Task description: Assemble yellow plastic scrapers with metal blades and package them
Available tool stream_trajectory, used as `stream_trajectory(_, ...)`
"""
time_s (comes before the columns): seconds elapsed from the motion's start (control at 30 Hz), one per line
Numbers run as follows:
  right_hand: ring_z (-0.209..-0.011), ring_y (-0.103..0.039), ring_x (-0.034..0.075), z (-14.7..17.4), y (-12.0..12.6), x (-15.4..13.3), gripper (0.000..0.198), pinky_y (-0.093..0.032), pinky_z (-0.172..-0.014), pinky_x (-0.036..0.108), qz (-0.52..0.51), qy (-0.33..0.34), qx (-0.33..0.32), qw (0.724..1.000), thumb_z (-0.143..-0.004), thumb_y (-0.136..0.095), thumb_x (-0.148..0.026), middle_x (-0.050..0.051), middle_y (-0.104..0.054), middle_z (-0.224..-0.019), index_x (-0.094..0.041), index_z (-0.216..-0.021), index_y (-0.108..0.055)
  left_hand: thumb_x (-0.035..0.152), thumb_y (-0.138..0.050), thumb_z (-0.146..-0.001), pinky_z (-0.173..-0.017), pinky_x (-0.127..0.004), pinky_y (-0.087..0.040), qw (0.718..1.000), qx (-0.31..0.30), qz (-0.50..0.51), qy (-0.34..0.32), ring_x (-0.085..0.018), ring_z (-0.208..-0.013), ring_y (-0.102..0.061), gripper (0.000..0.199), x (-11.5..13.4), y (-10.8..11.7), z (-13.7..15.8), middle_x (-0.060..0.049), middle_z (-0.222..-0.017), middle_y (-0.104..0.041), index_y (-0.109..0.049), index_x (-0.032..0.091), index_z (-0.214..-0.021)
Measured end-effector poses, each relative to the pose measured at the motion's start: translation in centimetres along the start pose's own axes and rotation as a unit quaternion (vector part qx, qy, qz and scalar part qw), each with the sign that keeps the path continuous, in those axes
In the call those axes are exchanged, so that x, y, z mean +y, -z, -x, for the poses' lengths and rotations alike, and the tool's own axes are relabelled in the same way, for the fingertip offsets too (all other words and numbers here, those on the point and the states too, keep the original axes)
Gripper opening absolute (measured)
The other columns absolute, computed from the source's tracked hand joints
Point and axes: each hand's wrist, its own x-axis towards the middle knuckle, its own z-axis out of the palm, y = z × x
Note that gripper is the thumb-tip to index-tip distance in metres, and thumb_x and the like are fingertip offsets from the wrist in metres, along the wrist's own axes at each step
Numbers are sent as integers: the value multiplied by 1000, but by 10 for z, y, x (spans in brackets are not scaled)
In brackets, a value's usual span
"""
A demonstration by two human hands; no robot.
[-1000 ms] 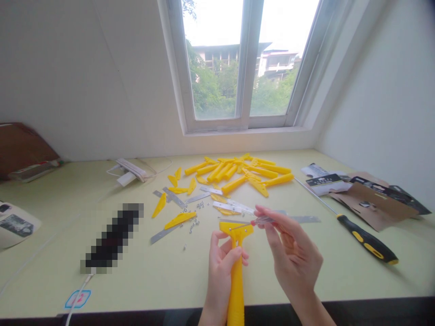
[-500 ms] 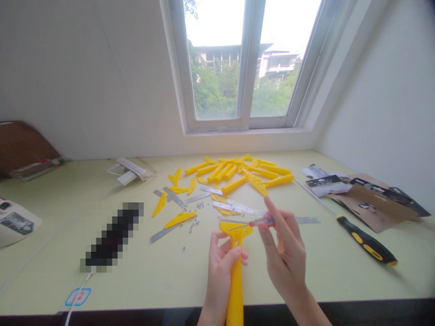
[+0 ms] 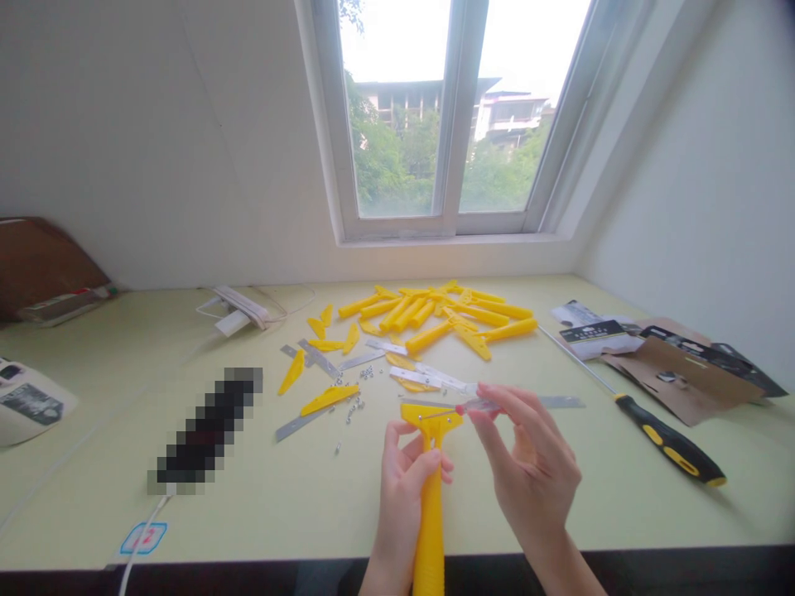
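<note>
Over the worktop (image 3: 217,530), the left hand (image 3: 403,484) is closely gripping a yellow scraper (image 3: 431,505) by its handle (head just beyond the thumb), the right hand (image 3: 537,459) is pinching a slim screwdriver (image 3: 460,409) between thumb and fingers, and loose screws (image 3: 366,374) are lying beyond the left hand.

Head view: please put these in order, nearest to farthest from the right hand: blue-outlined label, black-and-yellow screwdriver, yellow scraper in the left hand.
1. Yellow scraper, in the left hand, just left of the right hand.
2. Black-and-yellow screwdriver, lying to the right on the table.
3. Blue-outlined label, far to the left, near the table's front edge.
</note>
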Motion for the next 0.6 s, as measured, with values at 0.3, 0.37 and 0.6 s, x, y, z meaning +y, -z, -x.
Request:
stream_trajectory(0.3, -82, -64, 19, 6, -1, 1, 42, -50, -79, 41, -11, -58, -34, 998, -83, -52, -14, 7, -65, -102, -23, -124, -49, 13, -52, -78, -61, -24, -40, 1000, 1, -2, 6, -10, -59, -53, 19, -1, 1, 0, -1, -76, -64, -38, 20, -90)
stream_trajectory(0.37, -84, -62, 19, 4, -1, 1, 39, -49, -81, 41, 3, -37, -37, 999, -81, -54, -14, 7, -63, -103, -23, -119, -53, 12, -52, -77, -61, -24, -39, 1000, 2, 1, 4, -10, -58, -53, 19, -1, 1, 0, -2, -77, -64, -39, 20, -90)
stream_trajectory(0.6, -82, -61, 18, 2, -1, 2, 35, -51, -73, 35, 1, -16, 10, 1000, -79, -58, -11, 5, -62, -98, -25, -111, -60, 14, -52, -78, -61, -24, -40, 1000, 2, 2, 6, -10, -59, -54, 19, -1, 0, 1, -2, -74, -64, -40, 19, -91)
